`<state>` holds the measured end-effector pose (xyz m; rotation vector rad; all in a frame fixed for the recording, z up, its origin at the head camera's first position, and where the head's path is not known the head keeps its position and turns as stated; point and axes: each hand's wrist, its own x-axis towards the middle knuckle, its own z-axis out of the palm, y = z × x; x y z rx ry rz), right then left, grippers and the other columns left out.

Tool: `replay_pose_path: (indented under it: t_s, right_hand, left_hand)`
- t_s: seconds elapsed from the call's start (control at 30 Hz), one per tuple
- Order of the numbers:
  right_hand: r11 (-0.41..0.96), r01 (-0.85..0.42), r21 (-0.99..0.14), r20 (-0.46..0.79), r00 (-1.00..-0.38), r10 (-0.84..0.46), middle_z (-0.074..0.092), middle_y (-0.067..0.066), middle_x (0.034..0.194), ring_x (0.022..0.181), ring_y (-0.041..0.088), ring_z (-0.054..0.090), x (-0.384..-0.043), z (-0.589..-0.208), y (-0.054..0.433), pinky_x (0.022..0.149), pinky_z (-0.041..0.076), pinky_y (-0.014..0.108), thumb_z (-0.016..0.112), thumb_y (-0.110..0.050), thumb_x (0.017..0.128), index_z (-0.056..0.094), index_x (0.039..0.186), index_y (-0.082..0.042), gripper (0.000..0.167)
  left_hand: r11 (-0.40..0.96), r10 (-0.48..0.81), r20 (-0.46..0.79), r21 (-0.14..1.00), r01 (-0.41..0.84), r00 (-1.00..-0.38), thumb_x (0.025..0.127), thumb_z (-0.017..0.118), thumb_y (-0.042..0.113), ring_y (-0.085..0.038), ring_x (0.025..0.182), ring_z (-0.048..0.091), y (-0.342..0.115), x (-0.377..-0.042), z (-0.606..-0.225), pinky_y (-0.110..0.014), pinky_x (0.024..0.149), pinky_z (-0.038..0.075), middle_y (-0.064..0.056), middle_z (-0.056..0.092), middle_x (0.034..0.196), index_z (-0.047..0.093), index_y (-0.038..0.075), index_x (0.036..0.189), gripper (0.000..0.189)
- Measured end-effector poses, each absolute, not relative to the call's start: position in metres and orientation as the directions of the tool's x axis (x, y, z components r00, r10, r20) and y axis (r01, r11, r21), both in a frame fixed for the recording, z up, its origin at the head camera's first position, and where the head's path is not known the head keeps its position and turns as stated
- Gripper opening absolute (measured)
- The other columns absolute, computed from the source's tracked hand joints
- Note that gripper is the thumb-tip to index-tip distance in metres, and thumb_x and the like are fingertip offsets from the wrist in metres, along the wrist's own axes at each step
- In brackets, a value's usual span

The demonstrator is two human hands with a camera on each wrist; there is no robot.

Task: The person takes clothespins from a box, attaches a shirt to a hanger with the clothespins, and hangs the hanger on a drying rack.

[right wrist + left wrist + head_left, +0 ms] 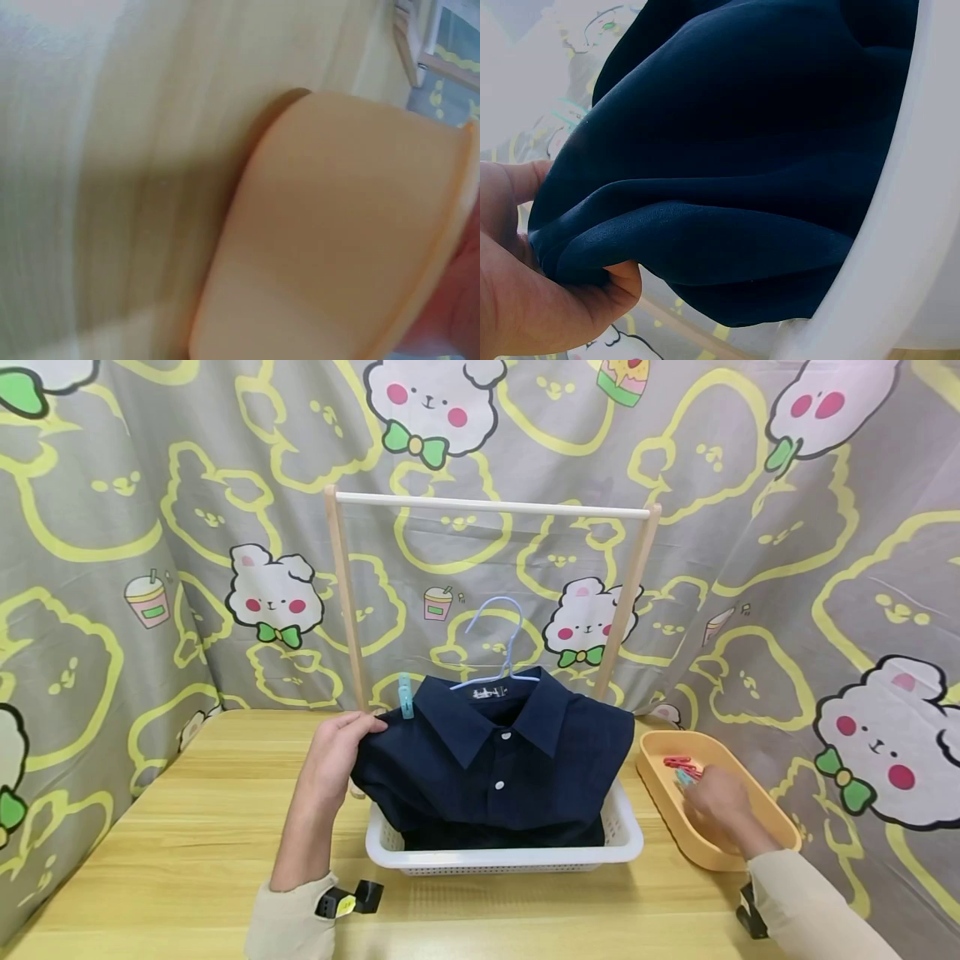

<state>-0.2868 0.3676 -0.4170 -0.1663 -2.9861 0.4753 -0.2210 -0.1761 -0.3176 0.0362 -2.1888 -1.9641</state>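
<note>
My left hand (337,752) pinches the shoulder of a dark navy shirt (450,793); in the left wrist view thumb and fingers (622,289) curl round the folded cloth. The shirt has a collar and white buttons, and a light blue hanger (504,673) sits in its neck. On the shoulder beside my left hand is a light blue clothespin (405,696). My right hand (716,797) is down inside an orange tray (761,810), fingertips at a blue clothespin (684,777); whether it grips that pin I cannot tell. Red clothespins (678,762) lie just beyond the fingers.
The lower part of the shirt lies in a white perforated basket (510,858) on a wooden table (187,827). Behind it stands a rack with a white rail (487,505) and wooden posts. A patterned curtain (300,527) surrounds the table at the back and sides.
</note>
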Motion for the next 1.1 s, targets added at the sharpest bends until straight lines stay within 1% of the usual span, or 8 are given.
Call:
replay_pose_path:
  t_s: [0.1, 0.17, 0.33, 0.47, 0.53, 0.6, 0.7, 1.1]
  right_hand:
    - [0.940, 0.109, -0.325, 0.105, -0.983, 0.151, 0.057, 0.018, 0.073, 0.067, 0.031, 0.054, -0.289, -0.410, 0.369, 0.058, 0.044, 0.041, 0.057, -0.016, 0.077, 0.055, 0.077, 0.004, 0.020]
    - [0.944, 0.111, -0.312, 0.107, -0.983, 0.151, 0.056, 0.017, 0.071, 0.067, 0.031, 0.054, -0.290, -0.404, 0.370, 0.059, 0.044, 0.041, 0.056, -0.018, 0.080, 0.055, 0.074, 0.003, 0.021]
    - [0.938, 0.111, -0.327, 0.102, -0.983, 0.152, 0.054, 0.015, 0.069, 0.069, 0.033, 0.054, -0.291, -0.387, 0.367, 0.062, 0.044, 0.042, 0.051, -0.031, 0.096, 0.051, 0.068, -0.003, 0.040]
    - [0.919, 0.119, -0.376, 0.100, -0.981, 0.168, 0.049, 0.010, 0.063, 0.062, 0.029, 0.051, -0.292, -0.377, 0.362, 0.055, 0.039, 0.036, 0.050, -0.029, 0.096, 0.048, 0.065, -0.008, 0.038]
    - [0.916, 0.109, -0.386, 0.117, -0.979, 0.165, 0.051, 0.011, 0.066, 0.064, 0.029, 0.051, -0.292, -0.373, 0.359, 0.055, 0.038, 0.035, 0.051, -0.025, 0.093, 0.051, 0.071, -0.004, 0.031]
    - [0.916, 0.092, -0.391, 0.145, -0.976, 0.160, 0.057, 0.016, 0.073, 0.069, 0.032, 0.055, -0.292, -0.369, 0.356, 0.056, 0.040, 0.036, 0.053, -0.024, 0.091, 0.055, 0.084, 0.002, 0.027]
    - [0.914, 0.055, -0.402, 0.198, -0.969, 0.145, 0.063, 0.024, 0.088, 0.075, 0.036, 0.058, -0.292, -0.363, 0.349, 0.059, 0.042, 0.036, 0.056, -0.024, 0.092, 0.056, 0.104, 0.008, 0.034]
    - [0.899, -0.049, -0.435, 0.351, -0.929, 0.120, 0.066, 0.026, 0.092, 0.071, 0.034, 0.059, -0.290, -0.339, 0.322, 0.057, 0.041, 0.037, 0.056, -0.028, 0.099, 0.056, 0.116, 0.008, 0.039]
  left_hand:
    - [0.118, -0.152, 0.133, 0.986, 0.116, -0.979, 0.099, 0.057, 0.016, -0.024, 0.114, 0.051, -0.176, -0.222, -0.318, -0.033, 0.102, 0.041, -0.014, 0.064, 0.115, 0.072, -0.007, 0.106, 0.028]
    - [0.121, -0.152, 0.132, 0.986, 0.114, -0.979, 0.098, 0.057, 0.016, -0.025, 0.115, 0.051, -0.175, -0.223, -0.318, -0.034, 0.103, 0.040, -0.016, 0.063, 0.117, 0.071, -0.007, 0.107, 0.029]
    - [0.124, -0.153, 0.129, 0.986, 0.111, -0.980, 0.099, 0.056, 0.016, -0.026, 0.115, 0.051, -0.175, -0.224, -0.319, -0.036, 0.105, 0.040, -0.020, 0.062, 0.120, 0.070, -0.009, 0.107, 0.029]
    - [0.121, -0.153, 0.128, 0.986, 0.110, -0.980, 0.098, 0.057, 0.015, -0.025, 0.115, 0.051, -0.176, -0.224, -0.319, -0.035, 0.104, 0.040, -0.018, 0.062, 0.119, 0.071, -0.008, 0.106, 0.028]
    - [0.119, -0.152, 0.127, 0.987, 0.110, -0.980, 0.099, 0.057, 0.016, -0.025, 0.116, 0.050, -0.176, -0.223, -0.319, -0.034, 0.103, 0.040, -0.018, 0.062, 0.120, 0.071, -0.007, 0.106, 0.028]
    - [0.116, -0.151, 0.125, 0.987, 0.108, -0.981, 0.099, 0.057, 0.016, -0.025, 0.117, 0.050, -0.176, -0.222, -0.318, -0.034, 0.103, 0.040, -0.018, 0.061, 0.122, 0.071, -0.007, 0.107, 0.028]
    - [0.116, -0.150, 0.121, 0.988, 0.104, -0.981, 0.099, 0.057, 0.016, -0.025, 0.117, 0.050, -0.176, -0.221, -0.318, -0.034, 0.103, 0.039, -0.018, 0.061, 0.123, 0.071, -0.007, 0.107, 0.028]
    - [0.129, -0.156, 0.125, 0.986, 0.105, -0.980, 0.098, 0.057, 0.014, -0.025, 0.110, 0.052, -0.175, -0.224, -0.320, -0.033, 0.101, 0.042, -0.018, 0.061, 0.117, 0.071, -0.008, 0.102, 0.026]
